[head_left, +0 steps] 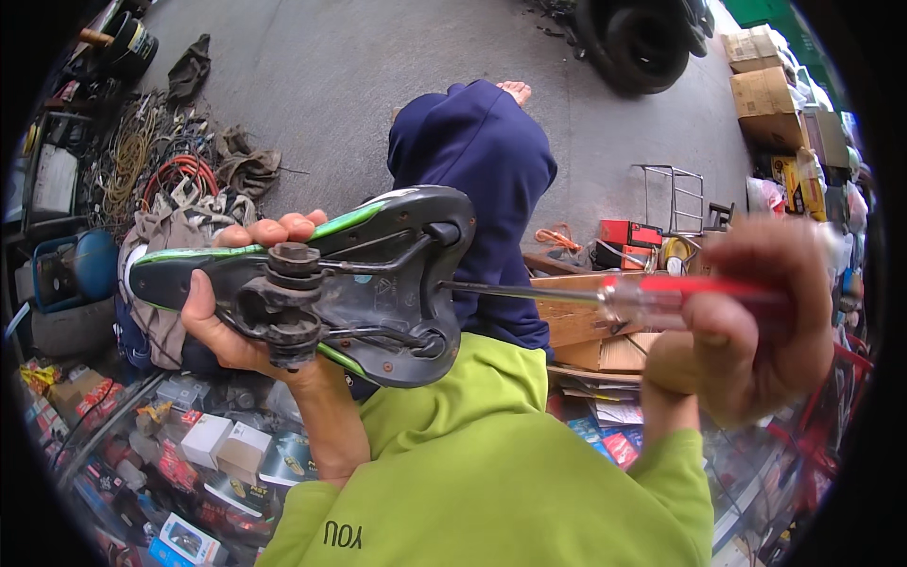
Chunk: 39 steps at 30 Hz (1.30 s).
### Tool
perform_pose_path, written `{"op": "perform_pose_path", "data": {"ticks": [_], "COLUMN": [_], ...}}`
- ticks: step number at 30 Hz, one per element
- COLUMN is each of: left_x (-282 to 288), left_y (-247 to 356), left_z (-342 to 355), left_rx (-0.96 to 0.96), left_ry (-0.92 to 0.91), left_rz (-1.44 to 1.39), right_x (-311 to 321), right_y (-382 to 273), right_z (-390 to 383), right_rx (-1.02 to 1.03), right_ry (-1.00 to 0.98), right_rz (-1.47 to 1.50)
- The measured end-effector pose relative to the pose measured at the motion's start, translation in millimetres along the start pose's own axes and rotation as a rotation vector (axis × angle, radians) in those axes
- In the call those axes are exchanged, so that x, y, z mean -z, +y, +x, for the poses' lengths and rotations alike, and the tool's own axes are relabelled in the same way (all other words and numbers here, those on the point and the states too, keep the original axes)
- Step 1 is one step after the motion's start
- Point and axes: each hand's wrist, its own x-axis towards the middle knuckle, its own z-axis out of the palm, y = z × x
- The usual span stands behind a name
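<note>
A black bicycle saddle [383, 302] with green edging is turned underside up, its metal rails and seat clamp [288, 307] facing me. My left hand [231, 326] grips it near the narrow nose, thumb on the underside and fingers over the far edge. From the right, my right hand [765, 326] is closed round a screwdriver [652, 295] with a red and clear handle. Its thin shaft points left, and the tip meets the saddle's wide rear end between the rail ends. The right hand is slightly blurred. Small screws dot the saddle's rim.
A glass case [142, 378] of small boxed goods lies below left. Tangled cables [142, 161] and cloths pile at far left. Tyres [642, 42] lie on the grey floor at the top. Cardboard boxes [763, 94] stack at far right, and a wire rack [673, 194] stands nearer.
</note>
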Motion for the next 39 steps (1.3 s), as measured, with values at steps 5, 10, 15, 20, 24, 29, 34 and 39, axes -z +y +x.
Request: {"op": "perform_pose_path", "data": {"ticks": [5, 10, 15, 20, 24, 29, 34, 39], "left_x": [-6.5, -5.7, -3.5, -4.2, -2.1, -7.7, -6.5, -5.6], "left_y": [1.4, 2.0, 1.4, 2.4, 1.3, 5.1, 4.8, 11.2], "left_z": [-3.5, -3.9, -4.6, -1.6, -1.6, -2.4, -6.0, -10.2], "left_rx": [-0.025, -0.018, -0.014, -0.007, -0.01, -0.009, 0.045, -0.03], "left_ry": [-0.059, -0.051, -0.079, -0.038, 0.058, 0.289, 0.121, 0.184], "left_rz": [0.036, 0.047, 0.034, 0.033, -0.016, 0.114, -0.097, 0.047], "right_x": [27.0, 27.3, 32.9, 43.5, 46.2, 39.2, 12.7, 8.4], "right_y": [14.7, 6.3, 3.5, 8.4, 12.0, 16.8, 22.1, 13.5], "right_z": [10.7, 4.7, 6.8, 14.8, 20.8, 22.7, 1.9, 8.2], "right_rx": [0.217, 0.198, 0.192, 0.238, 0.219, 0.152, 0.203, 0.284], "right_ry": [-0.396, -0.374, -0.395, -0.529, -0.626, -0.681, -0.561, -0.445], "right_rz": [0.125, 0.088, 0.087, 0.107, 0.129, 0.136, 0.122, 0.109]}}
